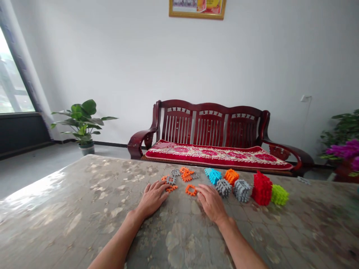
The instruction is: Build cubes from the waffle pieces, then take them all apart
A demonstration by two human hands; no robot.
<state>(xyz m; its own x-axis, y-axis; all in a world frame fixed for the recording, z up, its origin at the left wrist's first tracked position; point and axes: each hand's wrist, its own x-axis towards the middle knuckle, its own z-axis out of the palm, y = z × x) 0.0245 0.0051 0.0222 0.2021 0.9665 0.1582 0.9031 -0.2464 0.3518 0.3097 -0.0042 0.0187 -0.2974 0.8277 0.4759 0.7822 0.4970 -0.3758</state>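
Observation:
My left hand (153, 197) lies flat on the marble table (84, 209), fingers spread, its fingertips touching an orange flat piece (171, 188) and close to a grey one (171, 180). My right hand (211, 201) rests palm down, fingers apart, its fingertips at an orange square frame piece (191, 190). More loose orange and grey pieces (185, 173) lie just beyond. To the right stand built blocks: cyan (213, 175), orange (231, 176), two grey (233, 188), red (261, 188) and green (279, 195).
A dark wooden bench (209, 127) with a red floral cushion stands behind the table. A potted plant (82, 123) sits on the floor at left, purple flowers (346, 151) at right. A small grey piece (303, 180) lies far right on the table.

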